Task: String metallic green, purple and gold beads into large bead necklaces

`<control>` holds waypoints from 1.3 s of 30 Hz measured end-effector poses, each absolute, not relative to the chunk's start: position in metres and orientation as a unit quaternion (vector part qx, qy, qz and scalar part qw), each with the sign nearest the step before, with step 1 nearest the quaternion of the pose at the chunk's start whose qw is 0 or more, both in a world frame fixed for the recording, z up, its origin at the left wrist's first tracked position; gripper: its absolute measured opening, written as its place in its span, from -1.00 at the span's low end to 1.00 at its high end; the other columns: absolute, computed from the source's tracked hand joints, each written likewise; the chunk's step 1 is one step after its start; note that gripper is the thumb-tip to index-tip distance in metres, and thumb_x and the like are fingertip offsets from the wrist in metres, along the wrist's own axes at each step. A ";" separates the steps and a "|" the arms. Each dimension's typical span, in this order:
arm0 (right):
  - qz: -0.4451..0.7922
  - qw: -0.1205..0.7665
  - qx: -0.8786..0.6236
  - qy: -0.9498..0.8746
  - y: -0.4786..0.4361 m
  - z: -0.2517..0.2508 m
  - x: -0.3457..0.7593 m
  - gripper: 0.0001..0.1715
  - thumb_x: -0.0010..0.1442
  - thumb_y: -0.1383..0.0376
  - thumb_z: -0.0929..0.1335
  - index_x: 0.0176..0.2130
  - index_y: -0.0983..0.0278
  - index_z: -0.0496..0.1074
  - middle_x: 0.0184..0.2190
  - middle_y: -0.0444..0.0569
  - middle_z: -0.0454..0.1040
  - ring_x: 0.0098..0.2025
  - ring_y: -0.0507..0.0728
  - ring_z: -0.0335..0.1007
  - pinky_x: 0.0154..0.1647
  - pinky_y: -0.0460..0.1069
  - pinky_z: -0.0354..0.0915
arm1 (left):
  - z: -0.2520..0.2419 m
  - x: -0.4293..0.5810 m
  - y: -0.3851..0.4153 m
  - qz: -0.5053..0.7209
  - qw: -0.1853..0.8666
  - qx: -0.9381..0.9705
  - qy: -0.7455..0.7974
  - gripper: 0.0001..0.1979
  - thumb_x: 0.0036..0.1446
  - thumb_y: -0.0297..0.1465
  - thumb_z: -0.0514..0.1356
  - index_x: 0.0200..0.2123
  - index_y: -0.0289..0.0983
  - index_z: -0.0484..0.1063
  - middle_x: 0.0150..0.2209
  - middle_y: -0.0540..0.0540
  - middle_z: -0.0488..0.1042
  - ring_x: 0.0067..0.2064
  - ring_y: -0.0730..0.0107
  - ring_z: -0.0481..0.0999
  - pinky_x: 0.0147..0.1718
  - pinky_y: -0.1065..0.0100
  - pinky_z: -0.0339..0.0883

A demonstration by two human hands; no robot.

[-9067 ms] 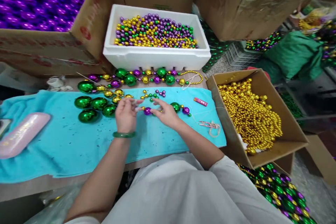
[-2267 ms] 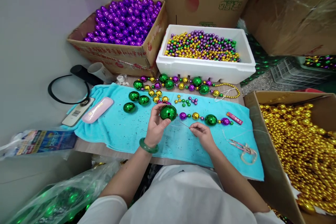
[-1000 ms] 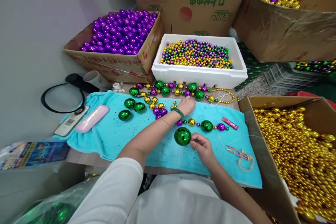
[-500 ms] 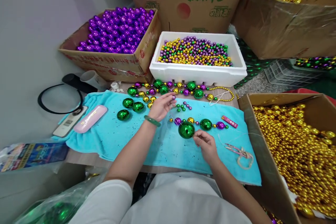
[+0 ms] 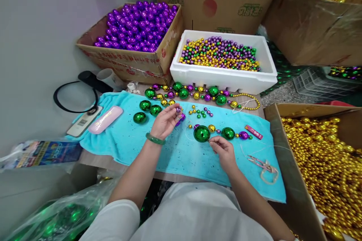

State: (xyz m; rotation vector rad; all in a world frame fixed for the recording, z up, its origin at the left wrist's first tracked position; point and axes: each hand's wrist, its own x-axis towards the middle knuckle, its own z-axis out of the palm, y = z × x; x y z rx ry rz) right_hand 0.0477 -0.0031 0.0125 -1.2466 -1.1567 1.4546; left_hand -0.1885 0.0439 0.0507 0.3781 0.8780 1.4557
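My left hand point(image 5: 164, 122), with a green bangle on its wrist, is raised over the turquoise towel point(image 5: 169, 162). Its thumb and fingers pinch a small purple bead point(image 5: 178, 109). A large shiny green bead point(image 5: 201, 133) is at the fingertips of my right hand point(image 5: 224, 153), which are closed at its right edge. Thin clear thread shows left of this bead. Behind it lies a row of gold, purple and green beads point(image 5: 227, 133). Small loose green beads point(image 5: 202, 113) and larger purple beads point(image 5: 181, 119) lie near my left fingers.
Large loose green beads point(image 5: 140, 117) and a pink case point(image 5: 106, 119) lie left. Scissors point(image 5: 261, 163) lie right. Finished-looking bead strands point(image 5: 207, 97) run before a white foam box point(image 5: 223, 76). Cartons of purple beads point(image 5: 135, 26) and gold beads point(image 5: 325, 165) flank the table.
My left hand has drawn left, away from the small loose beads, uncovering gold and purple ones. My right hand and the large green bead have shifted slightly left. The camera view has turned a little.
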 end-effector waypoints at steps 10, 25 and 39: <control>0.580 0.420 -0.519 -0.468 -0.002 0.017 0.050 -0.84 -0.09 0.21 0.41 -0.49 0.26 0.45 -0.62 -0.16 0.29 -0.58 -0.03 0.06 -0.55 -0.06 0.04 | 0.053 -0.186 0.042 0.650 0.605 0.228 0.399 -0.76 -0.10 -0.53 0.32 -0.26 -0.28 0.56 -0.24 -0.08 0.56 -0.25 0.50 0.51 -0.21 0.44 0.40; 0.600 0.389 -0.527 -0.460 0.000 0.016 0.050 -0.79 -0.11 0.17 0.43 -0.48 0.26 0.45 -0.61 -0.14 0.32 -0.58 -0.02 0.08 -0.57 -0.07 0.05 | 0.052 -0.190 0.035 0.610 0.549 0.377 0.430 -0.55 -0.14 -0.47 0.37 -0.09 -0.16 0.50 -0.17 -0.06 0.53 -0.17 0.42 0.49 -0.11 0.33 0.37; 0.622 0.406 -0.512 -0.431 0.004 0.008 0.051 -0.74 -0.09 0.13 0.43 -0.45 0.27 0.42 -0.63 -0.18 0.26 -0.59 -0.03 0.09 -0.57 -0.09 0.09 | 0.010 -0.221 0.116 0.141 0.163 0.727 0.652 -0.72 -0.03 -0.42 0.25 -0.18 -0.28 0.55 -0.21 -0.23 0.56 -0.04 0.00 0.41 0.03 0.05 0.18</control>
